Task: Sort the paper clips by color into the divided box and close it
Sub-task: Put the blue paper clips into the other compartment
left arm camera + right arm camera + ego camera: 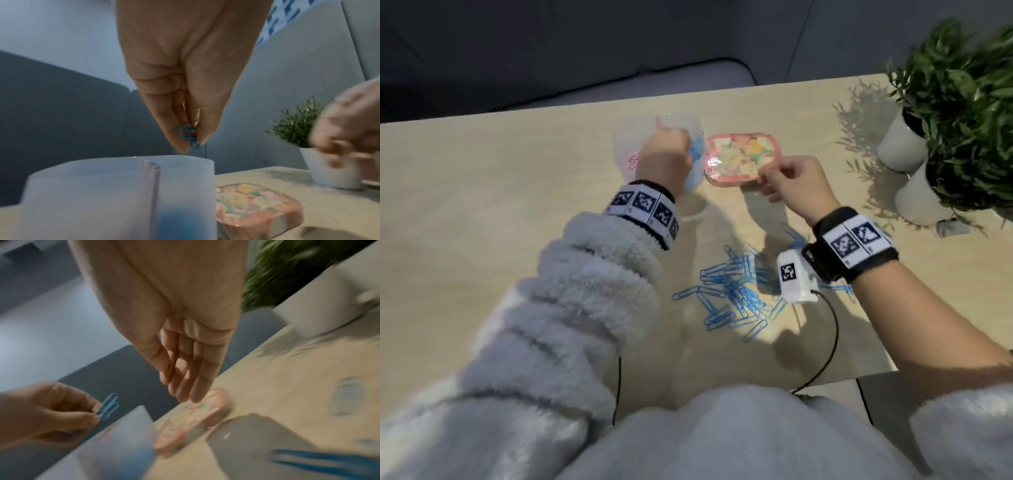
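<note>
— What's in the divided box [115, 193]?

— Translucent, open, near the desk's [482, 192] far edge: pink clips [631, 161] in its left compartment, blue in the right. The left hand [185, 78] pinches blue paper clips [190, 137] just above the right one.

— And the lid [742, 158]?

— Flat just right of the box, pink-rimmed with a colourful pattern. The right hand [185, 340] hangs over it — fingers straight, holding nothing.

— The rest?

— A loose blue pile [732, 294] near the desk's front edge.

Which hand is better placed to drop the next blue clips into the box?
Left. The left hand pinches blue clips just above the divided box, whereas the right hand is open, holding nothing, over the lid.
</note>
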Demonstrator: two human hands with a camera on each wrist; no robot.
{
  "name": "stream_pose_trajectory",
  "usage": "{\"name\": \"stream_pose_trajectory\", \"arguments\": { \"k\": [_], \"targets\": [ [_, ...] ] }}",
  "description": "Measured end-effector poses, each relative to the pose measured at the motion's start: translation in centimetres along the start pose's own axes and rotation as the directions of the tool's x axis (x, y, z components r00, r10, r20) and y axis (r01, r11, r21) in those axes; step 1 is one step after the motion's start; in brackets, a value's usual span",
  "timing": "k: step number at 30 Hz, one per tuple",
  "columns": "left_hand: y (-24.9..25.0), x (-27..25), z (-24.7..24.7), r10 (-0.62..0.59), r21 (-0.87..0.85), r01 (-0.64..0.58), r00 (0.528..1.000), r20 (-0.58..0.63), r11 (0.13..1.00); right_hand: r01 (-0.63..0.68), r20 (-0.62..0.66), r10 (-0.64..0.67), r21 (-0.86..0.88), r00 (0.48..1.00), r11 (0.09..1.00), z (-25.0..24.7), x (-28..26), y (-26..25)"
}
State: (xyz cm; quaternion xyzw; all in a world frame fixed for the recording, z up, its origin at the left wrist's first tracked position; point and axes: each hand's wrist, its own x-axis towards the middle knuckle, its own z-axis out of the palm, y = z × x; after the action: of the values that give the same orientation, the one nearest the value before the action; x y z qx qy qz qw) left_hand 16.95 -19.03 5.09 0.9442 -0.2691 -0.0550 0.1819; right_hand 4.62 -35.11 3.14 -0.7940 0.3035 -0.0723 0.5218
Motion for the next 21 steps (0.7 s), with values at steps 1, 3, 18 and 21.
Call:
{"name": "stream_pose_trajectory", "arguments": {
  "k": [1,3,18,21],
  "targets": [
    [0.2,1.2,0.0,-0.023,0.072,0.019,0.999,0.048,0.997,-0.021,-0.009,0.021,-0.036,1.0,0.999,-1.2,-1.0,1.6],
    [0.7,2.8,0.3,-0.039,0.182,0.017,0.992,0.119,0.983,-0.072,-0.06,0.066,-0.109,0.996,0.991,-3.7,-2.6,4.9],
    [-1.2,-1.9,1.0,0.22,-0.026,-0.22,0.975,-0.004,0.975,-0.18,-0.136,0.134,-0.435,0.982,0.882,-2.4,-10.0,11.7],
    [-1.1,-6.4,2.6,0.291,-0.054,-0.288,0.956,0.047,0.956,-0.118,-0.059,0.104,-0.338,0.993,0.934,-0.7,-10.0,10.6]
  ]
}}
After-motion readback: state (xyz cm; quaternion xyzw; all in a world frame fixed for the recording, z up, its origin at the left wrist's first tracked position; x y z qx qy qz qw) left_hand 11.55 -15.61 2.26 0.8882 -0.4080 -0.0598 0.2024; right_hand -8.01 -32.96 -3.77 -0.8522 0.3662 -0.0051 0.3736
